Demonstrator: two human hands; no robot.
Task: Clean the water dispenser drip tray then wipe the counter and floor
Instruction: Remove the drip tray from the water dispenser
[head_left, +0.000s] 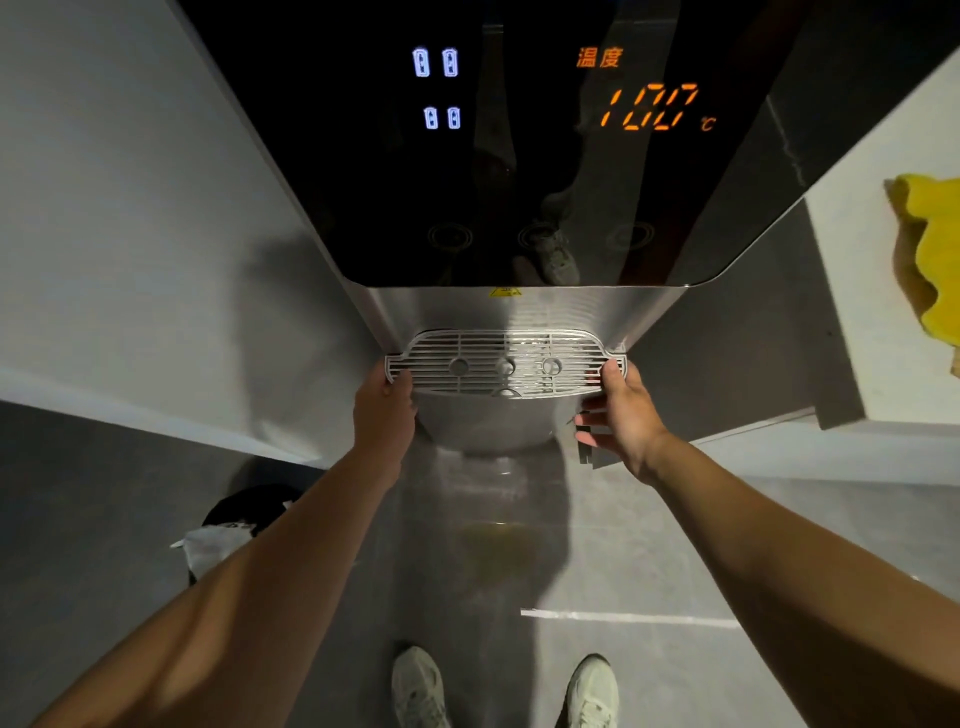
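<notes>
The water dispenser (519, 156) stands straight ahead, its black panel showing 100 °C in orange. Its steel drip tray with a slotted grille (504, 364) juts out below the panel. My left hand (384, 405) grips the tray's left end, thumb on the grille's edge. My right hand (621, 410) holds the right end, thumb on top and fingers curled underneath. A yellowish puddle (498, 540) lies on the grey floor in front of the dispenser. A yellow cloth (930, 260) lies on the white counter (883, 322) at the right.
A grey wall runs along the left. A black bin with a white liner (228, 530) stands on the floor at the lower left. My two pale shoes (421, 691) are at the bottom, close to the puddle. A white line (623, 617) marks the floor.
</notes>
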